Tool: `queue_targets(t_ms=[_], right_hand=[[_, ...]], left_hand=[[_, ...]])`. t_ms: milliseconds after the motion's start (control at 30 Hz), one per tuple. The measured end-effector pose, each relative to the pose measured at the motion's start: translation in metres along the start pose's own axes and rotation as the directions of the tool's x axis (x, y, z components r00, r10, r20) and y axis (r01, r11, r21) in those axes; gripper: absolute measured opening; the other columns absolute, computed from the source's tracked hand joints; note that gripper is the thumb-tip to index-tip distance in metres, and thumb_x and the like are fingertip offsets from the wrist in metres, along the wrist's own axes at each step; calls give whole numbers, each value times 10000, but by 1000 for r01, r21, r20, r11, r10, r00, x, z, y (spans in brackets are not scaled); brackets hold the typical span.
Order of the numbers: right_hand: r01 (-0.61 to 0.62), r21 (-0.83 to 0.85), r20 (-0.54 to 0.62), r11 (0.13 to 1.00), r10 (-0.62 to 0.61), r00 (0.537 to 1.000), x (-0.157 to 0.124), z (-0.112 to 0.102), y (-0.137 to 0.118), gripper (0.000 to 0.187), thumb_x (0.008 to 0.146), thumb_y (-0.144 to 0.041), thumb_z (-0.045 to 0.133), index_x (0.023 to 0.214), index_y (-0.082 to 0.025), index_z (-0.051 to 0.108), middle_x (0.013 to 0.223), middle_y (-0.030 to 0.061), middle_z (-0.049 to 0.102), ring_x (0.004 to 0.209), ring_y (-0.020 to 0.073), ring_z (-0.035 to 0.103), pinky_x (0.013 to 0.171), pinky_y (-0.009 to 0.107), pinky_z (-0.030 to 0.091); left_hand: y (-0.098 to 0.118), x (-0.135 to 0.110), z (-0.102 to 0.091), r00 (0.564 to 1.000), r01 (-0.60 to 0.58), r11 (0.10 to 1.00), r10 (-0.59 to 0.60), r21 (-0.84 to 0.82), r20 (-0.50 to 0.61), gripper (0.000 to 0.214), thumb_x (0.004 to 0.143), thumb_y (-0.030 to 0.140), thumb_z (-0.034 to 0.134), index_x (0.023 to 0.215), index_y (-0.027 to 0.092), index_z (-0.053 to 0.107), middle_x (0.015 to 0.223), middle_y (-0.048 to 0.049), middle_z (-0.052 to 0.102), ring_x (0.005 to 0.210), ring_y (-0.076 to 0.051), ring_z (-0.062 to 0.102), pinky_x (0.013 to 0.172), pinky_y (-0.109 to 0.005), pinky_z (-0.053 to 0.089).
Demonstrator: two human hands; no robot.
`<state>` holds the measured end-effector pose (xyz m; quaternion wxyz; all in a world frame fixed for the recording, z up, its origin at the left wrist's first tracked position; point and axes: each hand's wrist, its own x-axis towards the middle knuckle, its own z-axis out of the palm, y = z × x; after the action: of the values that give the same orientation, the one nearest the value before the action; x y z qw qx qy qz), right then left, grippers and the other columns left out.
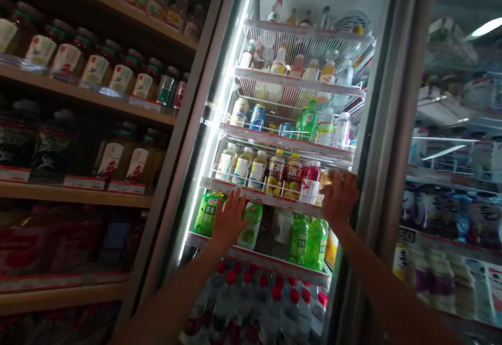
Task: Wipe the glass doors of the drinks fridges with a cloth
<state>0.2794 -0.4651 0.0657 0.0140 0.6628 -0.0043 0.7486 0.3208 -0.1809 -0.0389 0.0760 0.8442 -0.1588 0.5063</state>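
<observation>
My left hand (230, 220) is open with its fingers spread. It is at the front edge of a shelf (270, 198) in a lit drinks fridge, before green drink bottles (251, 225). Whether it touches the edge I cannot tell. Near that shelf's right end, my right hand (339, 198) is raised, its slightly blurred fingers bent but apart. No held thing shows in it, and it partly hides a bottle (323, 184). Along the shelf stand pale-labelled bottles (242, 165), dark bottles with yellow caps (293, 175) and a red bottle (310, 182).
Red-capped clear bottles (276, 303) fill the fridge bottom. Higher shelves hold cans (258, 117) and more bottles (309, 119). The metal door frame (384, 125) runs close to my right arm. Wooden shelves (78, 191) with jars (96, 68) stand at left; another stocked fridge (451, 214) is at right.
</observation>
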Motion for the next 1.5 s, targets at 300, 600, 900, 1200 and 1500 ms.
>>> queue_targets(t_ms=[300, 600, 900, 1200, 1500], right_hand=[[574, 190, 212, 796, -605, 768, -53, 4, -57, 425, 861, -216, 456, 1278, -282, 500, 1400, 28, 442, 1362, 229, 256, 1112, 474, 128], [127, 33, 92, 991, -130, 987, 12, 20, -32, 437, 863, -224, 397, 1287, -229, 499, 1429, 99, 381, 1359, 297, 244, 1035, 542, 258], [507, 124, 193, 853, -522, 831, -17, 1, -23, 416, 866, -203, 422, 1270, -259, 504, 1404, 49, 429, 1360, 238, 249, 1093, 500, 157], [225, 60, 147, 973, -231, 962, 9, 23, -57, 436, 848, -180, 430, 1273, -232, 512, 1425, 89, 387, 1356, 300, 235, 1051, 531, 242], [517, 163, 198, 840, -542, 817, -5, 16, -59, 389, 871, -185, 455, 1244, -268, 527, 1391, 42, 453, 1348, 242, 291, 1101, 523, 173]], left_hand=[[-23, 19, -18, 996, -60, 997, 63, 55, -56, 561, 832, 338, 514, 1358, 181, 402, 1459, -114, 334, 1352, -279, 304, 1076, -513, 261], [-28, 40, -22, 1000, -17, 998, 18, 63, -25, 670, 837, 440, 499, 1409, 151, 302, 1493, -154, 222, 1384, -313, 204, 1076, -584, 203], [-26, 39, -28, 1000, -16, 996, 15, 89, 10, 672, 833, 411, 520, 1410, 148, 297, 1492, -152, 211, 1383, -307, 210, 1070, -590, 213], [-27, 39, -26, 999, -17, 996, 14, 92, 30, 696, 828, 420, 522, 1419, 150, 271, 1498, -153, 195, 1387, -314, 195, 1064, -596, 221], [-48, 36, -36, 996, 39, 981, -54, 189, 76, 708, 828, 444, 530, 1415, 138, 278, 1504, -158, 171, 1381, -325, 210, 1064, -585, 227]])
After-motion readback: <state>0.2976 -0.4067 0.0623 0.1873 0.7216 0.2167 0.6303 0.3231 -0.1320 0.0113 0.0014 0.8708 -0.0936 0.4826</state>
